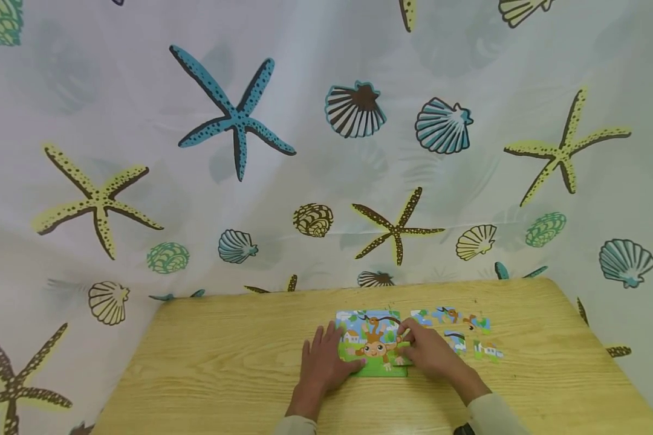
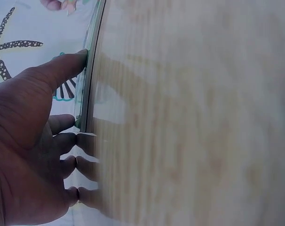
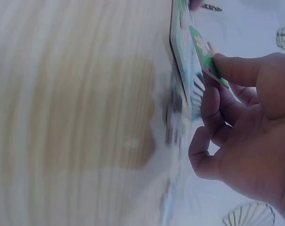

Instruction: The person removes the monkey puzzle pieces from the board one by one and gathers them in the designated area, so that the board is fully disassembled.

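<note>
A flat jigsaw puzzle board (image 1: 381, 372) with a monkey picture lies on the wooden table. My left hand (image 1: 323, 362) rests at its left side, fingers stretched forward and thumb on the lower part. In the left wrist view that hand's thumb (image 2: 67, 70) touches the board's top by the edge. Between thumb and fingers, my right hand (image 1: 432, 353) pinches a green puzzle piece (image 3: 206, 56). This piece is tilted and held just above the board's right side. The right fingers partly hide the board's right edge in the head view.
Several loose puzzle pieces (image 1: 456, 342) lie right of the board, some near the right hand. The wooden table (image 1: 223, 362) ends at a white curtain (image 1: 305, 72) printed with starfish and shells, hanging behind and along both sides.
</note>
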A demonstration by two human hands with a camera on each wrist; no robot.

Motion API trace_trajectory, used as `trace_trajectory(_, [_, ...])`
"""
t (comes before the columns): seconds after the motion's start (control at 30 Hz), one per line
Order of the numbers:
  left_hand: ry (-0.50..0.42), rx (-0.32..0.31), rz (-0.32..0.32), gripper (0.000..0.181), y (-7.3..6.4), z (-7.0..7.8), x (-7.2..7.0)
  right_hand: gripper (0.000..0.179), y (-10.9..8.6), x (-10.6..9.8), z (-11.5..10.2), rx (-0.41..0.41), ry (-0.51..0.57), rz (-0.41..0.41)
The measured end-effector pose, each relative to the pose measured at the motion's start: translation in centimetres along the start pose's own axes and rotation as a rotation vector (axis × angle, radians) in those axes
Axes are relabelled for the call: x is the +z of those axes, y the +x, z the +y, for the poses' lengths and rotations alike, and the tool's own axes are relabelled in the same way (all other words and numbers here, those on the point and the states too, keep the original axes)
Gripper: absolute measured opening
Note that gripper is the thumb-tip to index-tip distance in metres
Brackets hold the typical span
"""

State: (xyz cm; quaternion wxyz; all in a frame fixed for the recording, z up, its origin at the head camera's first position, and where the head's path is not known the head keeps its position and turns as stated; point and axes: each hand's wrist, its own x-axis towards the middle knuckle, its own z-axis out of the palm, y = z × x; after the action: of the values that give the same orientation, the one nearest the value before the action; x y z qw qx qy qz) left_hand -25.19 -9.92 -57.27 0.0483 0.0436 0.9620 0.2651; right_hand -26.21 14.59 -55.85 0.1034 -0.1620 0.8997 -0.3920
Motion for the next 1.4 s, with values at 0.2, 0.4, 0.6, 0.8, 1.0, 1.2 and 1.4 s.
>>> trace_trajectory(0.2, [0.002, 0.009, 0.013, 0.086, 0.1, -0.1, 0.1, 0.02, -2.3, -1.8, 1.4, 0.064, -0.028, 0.073])
trace_trajectory(0.4, [0.008, 0.007, 0.01, 0.086, 0.2, -0.3, 0.3, 0.022, -5.0, -3.4, 3.1, 0.121, -0.063, 0.117])
trace_trajectory(0.6, [0.011, 0.007, 0.01, 0.087, 0.3, -0.4, 0.5, 0.02, -7.8, -4.9, 5.0, 0.18, -0.11, 0.127])
trace_trajectory(0.8, [0.015, 0.007, 0.008, 0.087, 0.3, -0.4, 0.5, 0.016, -9.6, -6.2, 6.5, 0.204, -0.172, 0.138])
trace_trajectory(1.0, [0.012, 0.011, 0.008, 0.087, 0.3, -0.4, 0.6, 0.012, -10.3, -6.5, 7.1, 0.199, -0.197, 0.156])
trace_trajectory(1.2, [0.006, 0.021, 0.025, 0.086, 0.3, -0.5, 0.8, 0.016, -10.2, -6.5, 7.7, 0.222, -0.237, 0.159])
trace_trajectory(1.4, [-0.002, 0.019, 0.012, 0.085, 0.2, -0.4, 0.5, 0.016, -9.3, -5.8, 6.1, 0.232, -0.254, 0.159])
